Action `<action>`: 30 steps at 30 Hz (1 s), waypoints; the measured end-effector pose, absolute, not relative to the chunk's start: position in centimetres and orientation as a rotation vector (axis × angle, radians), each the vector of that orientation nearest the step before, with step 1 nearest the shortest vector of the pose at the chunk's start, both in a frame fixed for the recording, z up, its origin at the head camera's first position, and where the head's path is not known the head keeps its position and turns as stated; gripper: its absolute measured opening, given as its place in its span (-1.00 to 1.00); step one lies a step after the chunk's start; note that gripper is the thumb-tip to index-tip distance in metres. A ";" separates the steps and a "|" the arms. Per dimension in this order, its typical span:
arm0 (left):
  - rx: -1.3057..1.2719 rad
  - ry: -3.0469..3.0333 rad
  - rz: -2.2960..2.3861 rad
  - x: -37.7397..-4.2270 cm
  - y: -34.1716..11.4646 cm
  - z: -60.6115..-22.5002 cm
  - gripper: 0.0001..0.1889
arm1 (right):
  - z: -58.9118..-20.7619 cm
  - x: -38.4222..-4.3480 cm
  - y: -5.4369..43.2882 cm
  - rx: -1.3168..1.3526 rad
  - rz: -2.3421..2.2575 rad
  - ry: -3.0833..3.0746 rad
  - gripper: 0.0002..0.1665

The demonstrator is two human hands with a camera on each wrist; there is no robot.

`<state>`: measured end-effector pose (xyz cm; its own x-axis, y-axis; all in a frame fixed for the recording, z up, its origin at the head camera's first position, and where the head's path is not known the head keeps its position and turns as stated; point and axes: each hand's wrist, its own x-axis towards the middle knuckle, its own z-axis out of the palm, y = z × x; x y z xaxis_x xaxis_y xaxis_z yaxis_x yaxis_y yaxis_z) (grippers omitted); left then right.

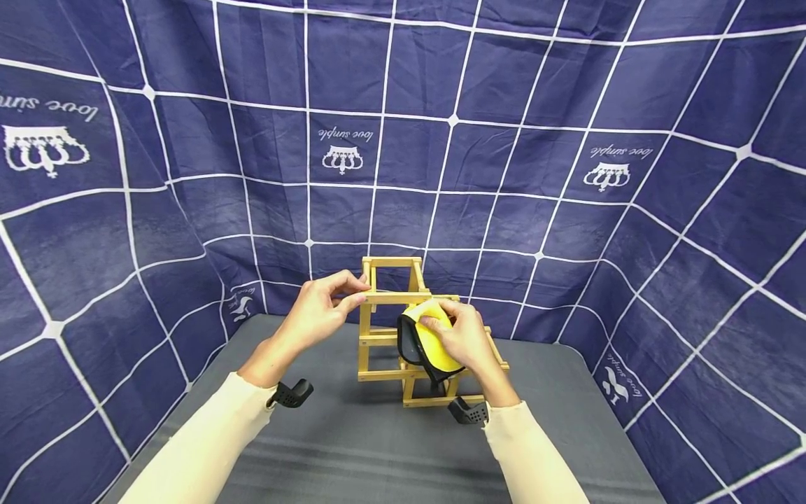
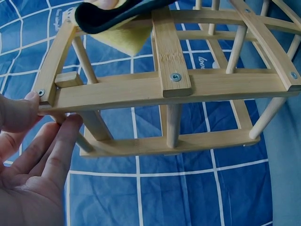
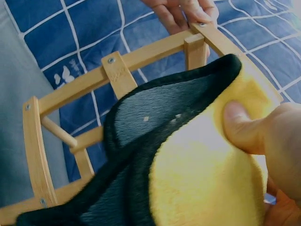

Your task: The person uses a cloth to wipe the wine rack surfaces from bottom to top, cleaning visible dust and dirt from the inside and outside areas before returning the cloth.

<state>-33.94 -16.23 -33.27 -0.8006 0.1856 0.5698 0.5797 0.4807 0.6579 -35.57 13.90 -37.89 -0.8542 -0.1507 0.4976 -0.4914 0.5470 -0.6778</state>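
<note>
A pale wooden rack (image 1: 393,299), built of slats and round dowels joined with screws, stands on the grey surface. My left hand (image 1: 315,315) pinches its upper left corner, and the left wrist view shows the thumb on top and fingers (image 2: 61,150) beneath the slat. In my right hand (image 1: 467,337) is a folded cleaning cloth (image 3: 202,174), yellow on one side and dark grey on the other, with a black edge. The right thumb (image 3: 240,120) presses on the yellow side. Part of the cloth lies over the rack's rail; the right fingers behind it are mostly hidden.
Grey fabric (image 1: 340,448) covers the surface under the rack. A blue curtain (image 1: 491,161) with white grid lines and crown prints rises behind and on both sides. Black camera mounts (image 1: 292,393) sit on both wrists.
</note>
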 end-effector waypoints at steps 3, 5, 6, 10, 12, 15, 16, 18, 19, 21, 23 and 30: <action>-0.631 -2.310 -1.271 -34.0 -16.1 -33.2 -0.89 | -37.6 -35.4 14.2 0.490 1.099 -2.481 -0.68; -0.625 -2.318 -1.276 -34.0 -16.1 -33.1 -0.89 | -37.5 -35.3 14.4 0.468 1.019 -2.520 -0.66; -0.624 -2.320 -1.276 -33.9 -16.1 -33.1 -0.89 | -37.4 -35.2 14.5 0.463 0.986 -2.530 -0.66; -0.612 -2.326 -1.277 -33.8 -16.2 -33.2 -0.89 | -37.1 -34.6 15.0 0.455 0.936 -2.504 -0.63; -0.610 -2.321 -1.283 -33.8 -16.2 -33.3 -0.89 | -37.0 -34.3 15.3 0.428 0.946 -2.468 -0.62; -0.607 -2.303 -1.296 -33.7 -16.3 -33.4 -0.88 | -36.9 -33.7 15.9 0.365 0.976 -2.383 -0.57; -0.605 -2.294 -1.304 -33.7 -16.3 -33.5 -0.88 | -36.9 -33.4 16.1 0.349 0.988 -2.344 -0.55; -0.599 -2.274 -1.319 -33.7 -16.3 -33.6 -0.87 | -36.9 -33.0 16.3 0.332 1.001 -2.245 -0.50; -0.594 -2.264 -1.323 -33.7 -16.4 -33.7 -0.85 | -36.9 -32.9 16.4 0.339 0.994 -2.188 -0.50; -0.589 -2.242 -1.332 -33.7 -16.5 -33.8 -0.83 | -36.8 -32.8 16.4 0.381 0.950 -2.063 -0.47; -0.586 -2.227 -1.329 -33.7 -16.5 -33.8 -0.81 | -36.7 -32.8 16.3 0.451 0.889 -1.934 -0.44; -0.588 -2.222 -1.169 -33.6 -16.6 -33.6 -0.80 | -34.9 -32.9 13.5 0.741 0.639 -1.674 -0.43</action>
<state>-33.60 -16.64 -33.63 -0.7498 0.1206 0.6506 0.6043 0.5251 0.5992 -32.87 13.54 -34.86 -0.1608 -0.1412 0.9768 -0.7560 0.6538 -0.0300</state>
